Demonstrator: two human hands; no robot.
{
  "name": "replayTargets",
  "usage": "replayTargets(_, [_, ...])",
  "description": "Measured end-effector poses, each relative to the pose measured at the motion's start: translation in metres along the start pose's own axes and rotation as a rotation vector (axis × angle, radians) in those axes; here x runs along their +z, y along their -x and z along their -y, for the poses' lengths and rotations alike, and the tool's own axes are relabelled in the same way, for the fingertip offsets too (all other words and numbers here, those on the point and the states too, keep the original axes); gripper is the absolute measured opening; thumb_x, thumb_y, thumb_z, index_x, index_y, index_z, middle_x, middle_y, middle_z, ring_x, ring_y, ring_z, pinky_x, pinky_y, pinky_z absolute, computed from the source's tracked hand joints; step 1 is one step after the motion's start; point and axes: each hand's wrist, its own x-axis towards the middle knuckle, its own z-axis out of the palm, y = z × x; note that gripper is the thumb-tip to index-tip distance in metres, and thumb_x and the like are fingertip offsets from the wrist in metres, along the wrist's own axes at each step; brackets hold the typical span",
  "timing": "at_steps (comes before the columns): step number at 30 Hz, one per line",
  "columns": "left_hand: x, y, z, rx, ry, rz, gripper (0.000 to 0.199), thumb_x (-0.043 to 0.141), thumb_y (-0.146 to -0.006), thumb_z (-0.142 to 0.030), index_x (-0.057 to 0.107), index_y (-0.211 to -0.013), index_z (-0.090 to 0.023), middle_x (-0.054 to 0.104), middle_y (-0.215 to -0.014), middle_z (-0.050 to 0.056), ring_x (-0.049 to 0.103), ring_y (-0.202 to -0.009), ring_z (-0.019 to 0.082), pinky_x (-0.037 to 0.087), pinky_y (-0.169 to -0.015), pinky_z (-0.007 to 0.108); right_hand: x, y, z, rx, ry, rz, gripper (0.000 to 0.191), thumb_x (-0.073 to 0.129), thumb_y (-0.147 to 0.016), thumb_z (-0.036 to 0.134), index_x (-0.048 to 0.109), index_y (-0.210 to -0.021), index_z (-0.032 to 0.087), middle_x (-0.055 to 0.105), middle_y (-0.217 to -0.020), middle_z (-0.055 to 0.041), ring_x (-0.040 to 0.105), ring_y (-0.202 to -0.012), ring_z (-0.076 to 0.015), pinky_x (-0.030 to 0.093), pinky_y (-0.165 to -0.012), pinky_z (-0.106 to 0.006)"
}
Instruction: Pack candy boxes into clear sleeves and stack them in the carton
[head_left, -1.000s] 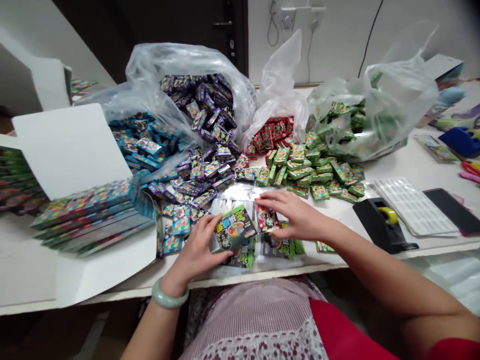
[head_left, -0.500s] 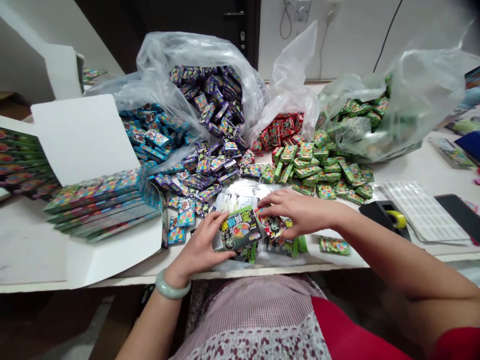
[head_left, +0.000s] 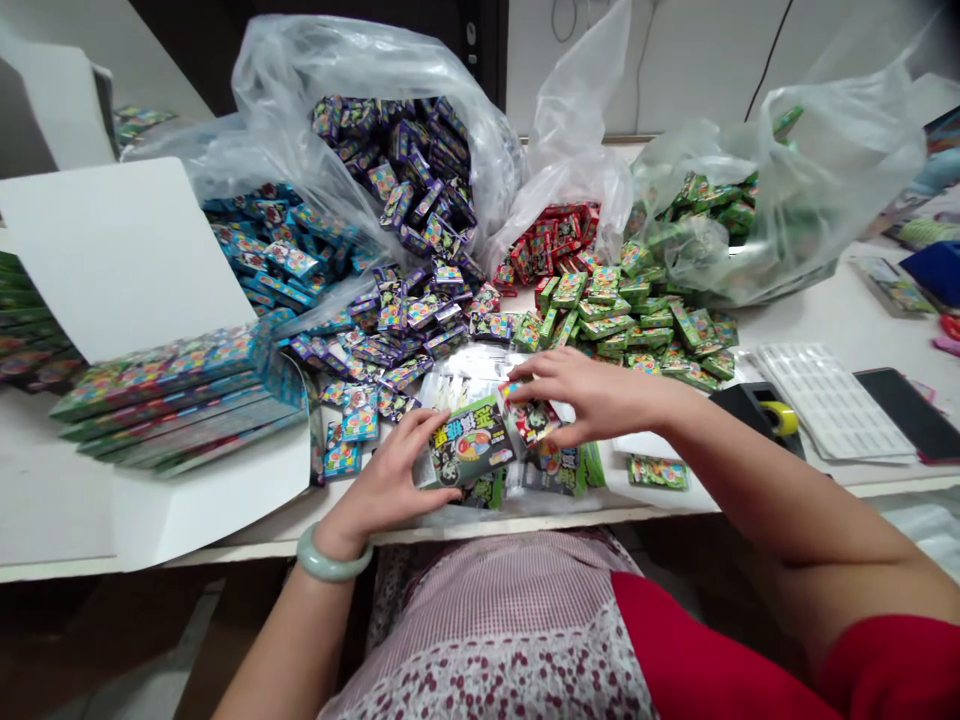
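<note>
Clear bags of small boxes [head_left: 420, 190] crowd the desk's [head_left: 840, 320] far edge. At the near edge, the left hand [head_left: 390, 480] grips a green packet [head_left: 471, 447] while the right hand [head_left: 592, 395] pinches a small red box [head_left: 531, 420] beside it. Sliding the box in squarely, with the packet's mouth held wide, would likely avoid snagging.

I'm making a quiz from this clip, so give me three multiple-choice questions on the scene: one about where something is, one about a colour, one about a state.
1. Where is the tape dispenser?
A. right of the right hand
B. inside the white box
C. under the purple packs

2. What colour are the packs in the rightmost bag?
A. blue
B. green
C. red

3. What is the left hand doing?
A. resting flat on the table
B. holding the green pouch
C. hanging off the table

Answers: 1 A, it sits at the table's edge beside that forearm. 2 B, green packs show through the plastic. 3 B, its fingers grip the pouch's left end.
</note>
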Motion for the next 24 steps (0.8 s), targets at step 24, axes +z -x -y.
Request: replayTargets(24, [0.012, 0.001, -0.005, -0.051, -0.031, -0.184, 0.088, 0.075, -0.071, -0.045, 0.029, -0.145, -0.030, 0.041, -0.131, 0.010, 0.042, -0.126, 0.031, 0.039, -0.107, 0.051, 0.055, -0.007, 0.022, 0.190, -0.122, -0.251, 0.051, 0.062, -0.087, 0.043, 0.047, -0.132, 0.023, 0.055, -0.132, -0.0113, 0.036, -0.133, -0.0294, 0.023, -0.112, -0.054])
